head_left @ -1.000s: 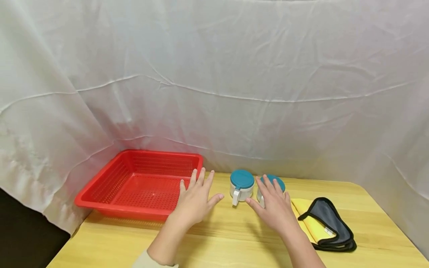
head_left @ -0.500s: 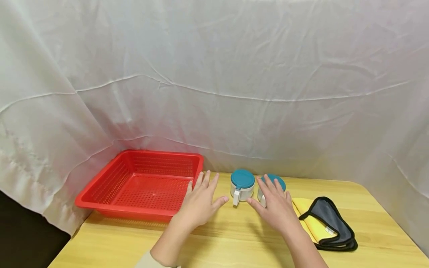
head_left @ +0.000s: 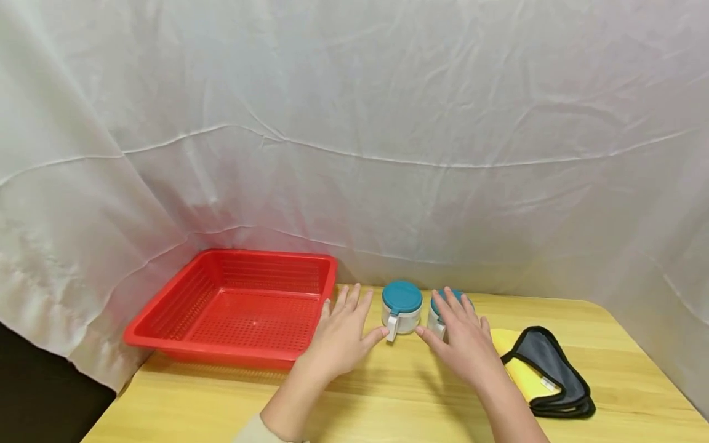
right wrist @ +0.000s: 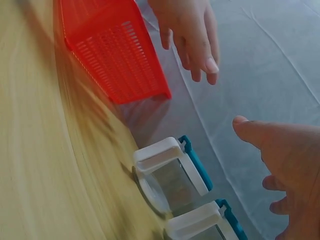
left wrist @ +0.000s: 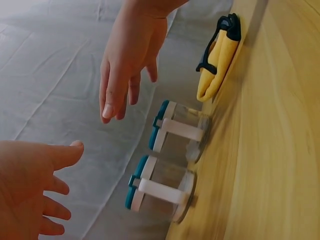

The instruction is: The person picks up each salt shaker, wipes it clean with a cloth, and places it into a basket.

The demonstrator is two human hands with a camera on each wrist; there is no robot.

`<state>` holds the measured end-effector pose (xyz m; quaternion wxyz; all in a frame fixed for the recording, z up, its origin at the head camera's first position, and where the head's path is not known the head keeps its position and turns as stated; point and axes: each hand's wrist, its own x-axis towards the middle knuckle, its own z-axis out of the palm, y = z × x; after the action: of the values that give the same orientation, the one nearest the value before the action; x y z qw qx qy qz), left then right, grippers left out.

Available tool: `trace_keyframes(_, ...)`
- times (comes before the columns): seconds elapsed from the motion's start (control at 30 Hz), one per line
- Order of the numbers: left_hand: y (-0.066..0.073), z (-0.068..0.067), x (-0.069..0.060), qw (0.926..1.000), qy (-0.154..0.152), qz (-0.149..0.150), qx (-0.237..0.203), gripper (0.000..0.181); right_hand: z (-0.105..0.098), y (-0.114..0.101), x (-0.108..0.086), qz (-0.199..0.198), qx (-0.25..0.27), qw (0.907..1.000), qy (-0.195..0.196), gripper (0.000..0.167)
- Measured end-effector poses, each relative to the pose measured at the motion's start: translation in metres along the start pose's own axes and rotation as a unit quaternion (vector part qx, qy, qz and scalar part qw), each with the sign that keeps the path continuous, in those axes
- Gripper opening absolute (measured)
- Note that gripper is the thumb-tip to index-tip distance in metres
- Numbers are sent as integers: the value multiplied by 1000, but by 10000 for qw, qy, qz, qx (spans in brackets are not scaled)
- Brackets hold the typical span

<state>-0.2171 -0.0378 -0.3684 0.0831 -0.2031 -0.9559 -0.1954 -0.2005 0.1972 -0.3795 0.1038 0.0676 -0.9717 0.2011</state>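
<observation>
Two clear jars with teal lids and white handles stand side by side on the wooden table. The left jar (head_left: 401, 307) is in full view from the head; the right jar (head_left: 436, 321) is partly hidden behind fingers. My left hand (head_left: 342, 338) hovers between the red basket and the left jar, fingers spread, holding nothing. Above and in front of the right jar is my right hand (head_left: 465, 338), also spread and holding nothing. In the left wrist view both hands hang in the air, apart from the jars (left wrist: 160, 187).
A red plastic basket (head_left: 221, 354) with perforated walls sits at the left of the table. Right of the hands lies a folded yellow and grey cloth (head_left: 545, 369) with black edging. A pale curtain (head_left: 388, 123) hangs behind the table (head_left: 626, 369).
My left hand has drifted right, away from the basket and toward the left jar. The right hand has shifted slightly right. Jars, basket and cloth have stayed in place.
</observation>
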Motion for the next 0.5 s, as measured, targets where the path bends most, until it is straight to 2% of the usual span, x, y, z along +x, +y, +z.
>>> trace_keyframes(0.13,12,0,4,9999,9,85,-76,73,-2,2,-4,-16,74,10000,-3,94)
trace_keyframes(0.3,24,1,6,9998,-80,122,-115,70,-7,13,-14,-100,86,9999,-13,85)
trace_keyframes(0.5,27,2,10,9998,172,121,19,64,-22,29,-20,23,112,9999,-49,84)
